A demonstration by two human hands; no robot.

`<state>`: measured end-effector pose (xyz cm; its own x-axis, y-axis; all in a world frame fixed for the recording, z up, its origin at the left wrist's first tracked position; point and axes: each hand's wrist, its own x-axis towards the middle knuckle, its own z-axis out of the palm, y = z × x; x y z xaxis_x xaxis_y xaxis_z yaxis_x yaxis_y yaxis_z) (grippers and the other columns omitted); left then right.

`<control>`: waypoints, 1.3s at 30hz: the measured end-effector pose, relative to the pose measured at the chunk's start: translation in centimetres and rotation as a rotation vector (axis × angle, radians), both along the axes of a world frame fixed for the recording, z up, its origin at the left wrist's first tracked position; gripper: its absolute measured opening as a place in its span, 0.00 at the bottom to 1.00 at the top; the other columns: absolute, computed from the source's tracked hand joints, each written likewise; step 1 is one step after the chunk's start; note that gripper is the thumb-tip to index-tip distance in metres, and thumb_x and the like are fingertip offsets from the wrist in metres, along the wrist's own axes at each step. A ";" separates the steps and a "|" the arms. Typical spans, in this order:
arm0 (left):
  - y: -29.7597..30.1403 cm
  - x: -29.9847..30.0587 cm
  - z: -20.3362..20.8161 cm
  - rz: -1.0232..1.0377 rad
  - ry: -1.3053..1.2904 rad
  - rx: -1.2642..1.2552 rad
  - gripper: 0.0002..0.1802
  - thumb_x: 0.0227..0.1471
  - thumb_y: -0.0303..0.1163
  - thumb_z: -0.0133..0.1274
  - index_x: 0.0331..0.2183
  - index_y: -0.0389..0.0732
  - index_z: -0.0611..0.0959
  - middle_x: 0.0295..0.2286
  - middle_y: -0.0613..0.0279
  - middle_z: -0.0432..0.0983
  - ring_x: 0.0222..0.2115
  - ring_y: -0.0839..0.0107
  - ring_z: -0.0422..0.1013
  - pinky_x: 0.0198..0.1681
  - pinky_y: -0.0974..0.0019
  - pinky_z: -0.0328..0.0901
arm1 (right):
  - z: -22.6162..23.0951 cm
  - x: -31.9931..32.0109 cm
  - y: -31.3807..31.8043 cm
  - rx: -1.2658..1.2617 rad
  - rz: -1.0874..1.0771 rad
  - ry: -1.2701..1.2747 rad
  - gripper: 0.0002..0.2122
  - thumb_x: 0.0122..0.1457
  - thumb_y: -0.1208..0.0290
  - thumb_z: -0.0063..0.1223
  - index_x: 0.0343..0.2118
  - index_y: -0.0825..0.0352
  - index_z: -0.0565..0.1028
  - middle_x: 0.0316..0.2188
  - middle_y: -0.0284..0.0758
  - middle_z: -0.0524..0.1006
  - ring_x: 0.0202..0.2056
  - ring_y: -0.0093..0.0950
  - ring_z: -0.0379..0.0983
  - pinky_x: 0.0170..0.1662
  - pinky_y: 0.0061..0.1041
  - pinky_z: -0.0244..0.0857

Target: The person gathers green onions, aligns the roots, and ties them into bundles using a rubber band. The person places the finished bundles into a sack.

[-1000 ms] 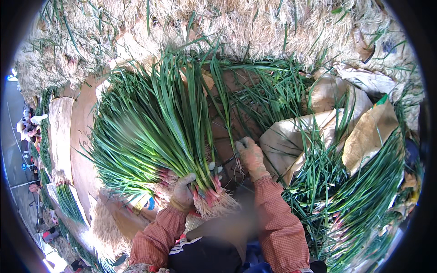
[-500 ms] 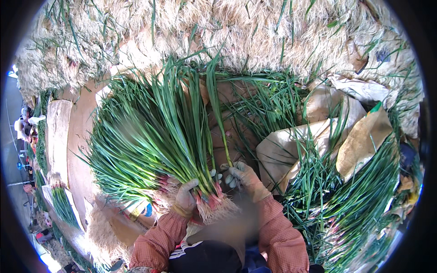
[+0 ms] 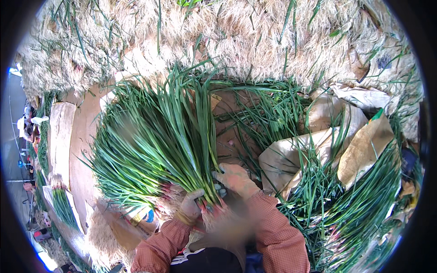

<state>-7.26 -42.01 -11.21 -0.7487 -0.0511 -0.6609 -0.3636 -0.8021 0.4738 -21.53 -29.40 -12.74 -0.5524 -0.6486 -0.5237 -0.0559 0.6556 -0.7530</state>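
A bunch of green onions [image 3: 193, 136] with long green leaves, reddish bases and pale roots stands fanned in front of me. My gloved left hand [image 3: 191, 204] is closed round its lower stalks from the left. My gloved right hand [image 3: 234, 179] presses against the bunch's right side, its fingers closed on a green onion stalk laid along the others. Its fingertips are partly hidden by the stalks, and a blurred smear covers part of the roots below. More green onions [image 3: 132, 159] lie spread to the left, just beyond my left hand.
Dense rows of pale onion roots [image 3: 255, 41] line the far side. At right lie a tan sack [image 3: 291, 154], a brown flap [image 3: 366, 145] and a heap of green onions [image 3: 359, 204]. A small bundle [image 3: 63, 204] rests on the left; people [image 3: 29, 127] are farther off.
My right hand has moved left, bringing a single green onion from apart on the right up against the bunch. My left hand keeps its hold, slightly lower in view.
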 end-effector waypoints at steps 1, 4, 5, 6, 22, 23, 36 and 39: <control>0.0 0.5 -1.0 0.007 0.003 0.014 0.27 0.49 0.38 0.44 0.46 0.26 0.72 0.35 0.39 0.75 0.29 0.53 0.75 0.29 0.63 0.72 | 0.6 -0.2 0.3 -0.022 0.056 0.078 0.16 0.56 0.55 0.48 0.33 0.67 0.72 0.30 0.45 0.77 0.33 0.44 0.74 0.36 0.37 0.66; 0.0 0.6 -1.2 0.005 0.025 0.016 0.28 0.49 0.38 0.45 0.47 0.26 0.71 0.37 0.40 0.75 0.35 0.51 0.74 0.40 0.54 0.70 | -0.6 1.3 0.6 -0.153 0.017 0.306 0.13 0.55 0.58 0.46 0.32 0.63 0.72 0.27 0.43 0.76 0.30 0.45 0.74 0.34 0.40 0.68; 0.0 0.3 -0.8 0.002 0.034 0.010 0.28 0.48 0.38 0.46 0.47 0.27 0.71 0.38 0.41 0.74 0.37 0.50 0.73 0.44 0.52 0.69 | -1.6 1.9 0.6 -0.112 -0.026 0.374 0.12 0.55 0.58 0.47 0.32 0.63 0.72 0.27 0.43 0.76 0.29 0.45 0.74 0.32 0.40 0.68; -0.1 0.0 -0.3 -0.018 0.040 0.038 0.29 0.48 0.38 0.46 0.47 0.27 0.71 0.39 0.41 0.74 0.39 0.50 0.73 0.45 0.51 0.68 | -3.1 2.5 0.4 -0.075 -0.067 0.438 0.12 0.55 0.59 0.47 0.31 0.63 0.72 0.26 0.43 0.76 0.28 0.44 0.74 0.31 0.39 0.68; 2.3 -2.2 0.7 0.066 0.239 0.278 0.32 0.50 0.30 0.43 0.56 0.29 0.60 0.55 0.46 0.60 0.54 0.50 0.60 0.58 0.51 0.56 | 5.4 5.2 6.5 0.204 -0.185 0.037 0.17 0.60 0.57 0.43 0.44 0.64 0.71 0.32 0.49 0.76 0.36 0.47 0.73 0.40 0.40 0.66; 2.9 -3.2 2.0 0.079 0.301 0.332 0.32 0.50 0.31 0.43 0.56 0.29 0.60 0.55 0.46 0.60 0.54 0.52 0.60 0.58 0.52 0.56 | 7.2 5.3 5.8 0.301 -0.120 0.099 0.16 0.60 0.58 0.44 0.44 0.64 0.72 0.34 0.48 0.76 0.37 0.48 0.72 0.40 0.39 0.66; 3.2 3.1 23.2 0.178 0.749 0.195 0.23 0.48 0.26 0.53 0.49 0.34 0.73 0.43 0.55 0.75 0.43 0.65 0.72 0.47 0.62 0.67 | 31.3 8.9 6.6 -0.255 0.018 0.172 0.22 0.62 0.51 0.40 0.38 0.70 0.71 0.19 0.28 0.70 0.22 0.18 0.64 0.25 0.20 0.58; -2.1 4.3 27.1 0.177 0.725 -0.036 0.22 0.51 0.31 0.51 0.46 0.29 0.73 0.36 0.49 0.76 0.30 0.62 0.74 0.30 0.64 0.69 | 32.2 8.1 1.9 -0.610 -0.003 -0.342 0.38 0.52 0.49 0.55 0.59 0.71 0.56 0.41 0.33 0.72 0.38 0.22 0.69 0.44 0.22 0.63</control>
<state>-2.97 -44.15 15.87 -0.9747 -0.2236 -0.0007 0.1830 -0.7993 0.5723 -13.45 -27.49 19.46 -0.4242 -0.8805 -0.2116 0.2510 0.1102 -0.9617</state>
